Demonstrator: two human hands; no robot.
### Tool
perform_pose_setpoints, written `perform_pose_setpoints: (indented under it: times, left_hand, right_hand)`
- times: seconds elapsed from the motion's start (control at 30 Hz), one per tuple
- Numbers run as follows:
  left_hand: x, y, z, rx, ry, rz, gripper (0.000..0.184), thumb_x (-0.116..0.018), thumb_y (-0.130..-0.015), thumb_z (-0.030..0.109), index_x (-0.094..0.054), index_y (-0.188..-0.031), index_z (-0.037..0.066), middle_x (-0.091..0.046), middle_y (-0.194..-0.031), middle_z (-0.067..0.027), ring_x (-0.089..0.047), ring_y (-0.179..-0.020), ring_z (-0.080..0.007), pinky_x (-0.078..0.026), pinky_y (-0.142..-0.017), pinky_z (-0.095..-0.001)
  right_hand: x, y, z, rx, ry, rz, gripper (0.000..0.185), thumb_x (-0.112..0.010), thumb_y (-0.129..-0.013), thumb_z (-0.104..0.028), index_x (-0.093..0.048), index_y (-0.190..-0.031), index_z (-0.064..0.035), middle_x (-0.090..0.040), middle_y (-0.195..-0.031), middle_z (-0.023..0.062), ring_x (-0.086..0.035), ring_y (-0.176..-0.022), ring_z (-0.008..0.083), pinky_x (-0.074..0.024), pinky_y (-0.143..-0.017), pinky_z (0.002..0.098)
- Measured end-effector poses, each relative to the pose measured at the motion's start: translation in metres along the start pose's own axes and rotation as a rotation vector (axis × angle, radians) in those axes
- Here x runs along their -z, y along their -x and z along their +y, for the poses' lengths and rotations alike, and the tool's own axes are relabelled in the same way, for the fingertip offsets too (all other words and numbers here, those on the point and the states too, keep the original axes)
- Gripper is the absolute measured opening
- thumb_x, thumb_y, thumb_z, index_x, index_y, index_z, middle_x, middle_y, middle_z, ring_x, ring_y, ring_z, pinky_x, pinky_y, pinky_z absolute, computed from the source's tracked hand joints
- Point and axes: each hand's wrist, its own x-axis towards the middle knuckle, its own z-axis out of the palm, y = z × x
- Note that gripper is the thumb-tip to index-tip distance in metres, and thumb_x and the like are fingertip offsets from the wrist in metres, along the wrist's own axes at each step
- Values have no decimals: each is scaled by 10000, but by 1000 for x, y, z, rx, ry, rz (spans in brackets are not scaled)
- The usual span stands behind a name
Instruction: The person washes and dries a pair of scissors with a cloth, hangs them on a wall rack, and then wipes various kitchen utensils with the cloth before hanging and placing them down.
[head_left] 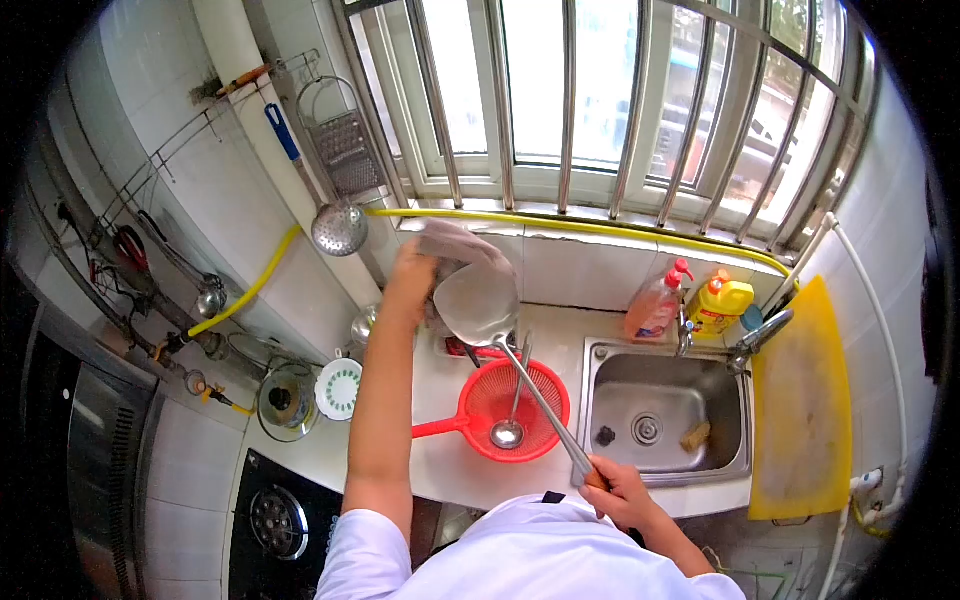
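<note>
My right hand [622, 492] is closed around the wooden-ended handle of a metal wok spatula [478, 303], whose broad blade points away from me toward the window wall. My left hand [412, 278], blurred by motion, grips a greyish cloth [462, 243] at the far edge of the blade. Whether the cloth touches the metal I cannot tell. Below the spatula's shaft sits a red plastic colander [548, 385] with its handle to the left. A metal ladle [507, 434] rests inside it.
A steel sink [668, 470] with a faucet [765, 335] lies right, beside a yellow board [800, 400]. Red [655, 305] and yellow bottles [720, 303] stand behind. Left are a green-patterned white dish [338, 388], glass lid [287, 402] and gas stove [278, 522]. A skimmer [339, 230] hangs nearby.
</note>
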Motion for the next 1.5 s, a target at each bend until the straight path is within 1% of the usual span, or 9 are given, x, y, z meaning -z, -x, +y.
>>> perform_pose_setpoints:
  times: [0.07,0.23,0.5,0.77,0.9,1.1,1.17,1.37,1.5]
  left_hand:
    - [8,5,3,453,1051,173,384,-546,-870,259,-511,-1186,42,-594,-1092,-99,-583,-964,-228,-462,-875,-376]
    - [-47,53,64,407,1477,437,300,-525,-865,170,-519,-1128,27,-601,-981,-82,-592,-913,-172,-483,-818,-300]
    - [-36,40,76,-263,-111,249,452,-613,-772,106,-466,-1197,59,-391,-1252,-120,-479,-1082,-275,-369,-939,-369]
    - [-28,20,51,261,100,133,281,-534,-838,260,-577,-1028,57,-615,-925,-170,-582,-891,-355,-448,-763,-365]
    - [-27,13,34,94,134,91,287,-533,-840,289,-599,-970,43,-635,-850,-181,-605,-813,-362,-464,-719,-363]
    - [-25,3,28,53,493,-212,281,-545,-833,258,-598,-1005,43,-636,-890,-169,-608,-837,-346,-462,-758,-340]
    - [-30,8,30,86,28,-137,245,-562,-825,216,-609,-1014,67,-605,-1020,-149,-576,-970,-293,-438,-820,-328]
    - [-68,35,26,-352,-23,255,267,-581,-831,261,-637,-1043,109,-335,-1369,-151,-363,-1249,-252,-311,-1001,-313]
    - [-92,69,33,289,970,372,488,-477,-910,312,-351,-1328,94,-501,-1156,-89,-514,-968,-185,-441,-838,-310]
  right_hand:
    - [3,-1,-4,-52,-87,-64,420,-577,-810,-97,-487,-1212,-17,-482,-623,29,-518,-525,86,-427,-470,243]
    - [-1,-21,-1,-100,-792,-374,438,-481,-919,-258,-411,-1264,3,-437,-614,12,-419,-435,63,-339,-393,192]
    - [-1,-30,5,-199,-701,-488,419,-434,-941,-351,-424,-1202,-24,-306,-559,-25,-269,-407,41,-216,-346,202]
    - [10,-21,24,-288,-630,-532,284,-548,-866,-163,-492,-1106,-21,-376,-553,-33,-339,-385,42,-261,-341,186]
    - [18,-19,45,-398,-970,-638,261,-605,-803,-71,-501,-1033,-3,-376,-512,-43,-346,-378,29,-251,-336,188]
    - [19,-21,58,-394,-1185,-748,138,-540,-830,-39,-516,-962,-8,-356,-503,-38,-312,-363,41,-217,-351,207]
    - [18,-25,53,-398,-1196,-649,120,-535,-834,-38,-514,-949,-10,-354,-501,-33,-304,-354,38,-220,-340,214]
    - [3,-68,-10,-287,-1191,-472,123,-559,-851,-102,-463,-917,-63,-345,-525,-41,-286,-350,32,-221,-313,195]
    - [-2,-95,-24,-132,-840,-209,152,-564,-858,-129,-433,-920,-80,-360,-549,-42,-314,-376,42,-239,-317,202]
